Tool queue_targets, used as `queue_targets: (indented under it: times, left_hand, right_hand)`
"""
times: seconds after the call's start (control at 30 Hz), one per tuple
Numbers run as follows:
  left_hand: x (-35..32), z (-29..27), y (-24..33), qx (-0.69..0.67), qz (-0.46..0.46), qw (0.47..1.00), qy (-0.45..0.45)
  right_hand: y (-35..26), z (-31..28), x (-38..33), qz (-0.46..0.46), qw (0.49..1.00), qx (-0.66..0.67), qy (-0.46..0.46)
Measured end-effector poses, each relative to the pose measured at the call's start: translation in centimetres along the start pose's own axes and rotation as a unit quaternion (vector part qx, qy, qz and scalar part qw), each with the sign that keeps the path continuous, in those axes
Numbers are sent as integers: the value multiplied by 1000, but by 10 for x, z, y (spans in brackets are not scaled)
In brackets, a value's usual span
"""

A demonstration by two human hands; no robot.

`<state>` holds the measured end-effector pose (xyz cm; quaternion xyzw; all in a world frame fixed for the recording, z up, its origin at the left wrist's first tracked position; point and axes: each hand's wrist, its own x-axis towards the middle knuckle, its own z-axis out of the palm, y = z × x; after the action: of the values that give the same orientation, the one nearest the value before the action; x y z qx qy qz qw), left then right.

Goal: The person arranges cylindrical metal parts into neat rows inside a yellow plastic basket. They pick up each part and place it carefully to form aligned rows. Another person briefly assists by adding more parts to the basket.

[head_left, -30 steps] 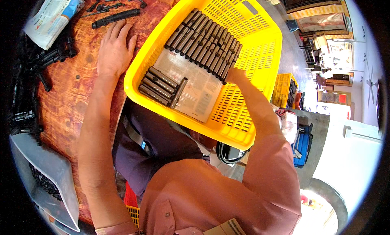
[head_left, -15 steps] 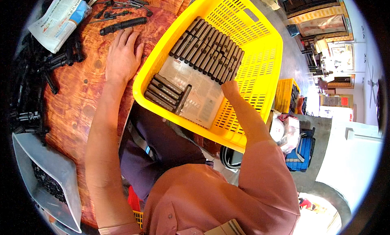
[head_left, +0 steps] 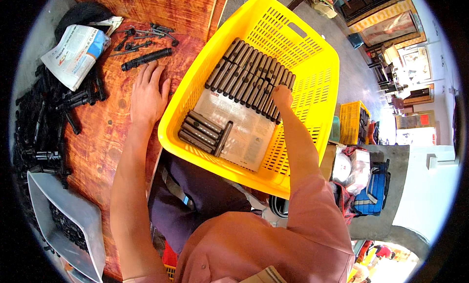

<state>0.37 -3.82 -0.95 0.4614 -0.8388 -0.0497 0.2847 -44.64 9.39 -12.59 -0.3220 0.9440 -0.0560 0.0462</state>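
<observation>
In yellow basket [head_left: 312,77] | right hand [head_left: 282,96] clenched on dark rods [head_left: 251,82] | left hand [head_left: 146,95] flat, released on table [head_left: 105,136]

Head-worn fisheye, steeply downward, close

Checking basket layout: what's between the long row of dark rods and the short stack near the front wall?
Head view: only the paper liner on the basket floor separates the long row from the short stack; no rods there.

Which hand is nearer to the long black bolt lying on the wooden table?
Left. The left hand lies flat just below the long black bolt; the right hand is inside the yellow basket.
</observation>
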Motion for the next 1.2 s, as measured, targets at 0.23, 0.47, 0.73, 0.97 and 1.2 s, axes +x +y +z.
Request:
queue_targets:
  times: [0.23,0.47,0.73,0.97,1.2]
  left_hand:
    - [0,0,0,12,-4,1000,-20]
    - [2,-2,2,19,-14,999,-32]
    - [3,0,3,35,-22,998,-43]
    - [5,-2,3,31,-20,997,-68]
    - [3,-4,5,46,-25,996,-73]
  right_hand:
    - [-12,12,26,-154,986,16,61]
    - [-43,13,33,-100,992,-72,-29]
    - [-76,13,89,-137,985,103,15]
    - [-123,25,154,-123,988,95,-20]
    - [-161,26,171,-106,986,-26,-124]
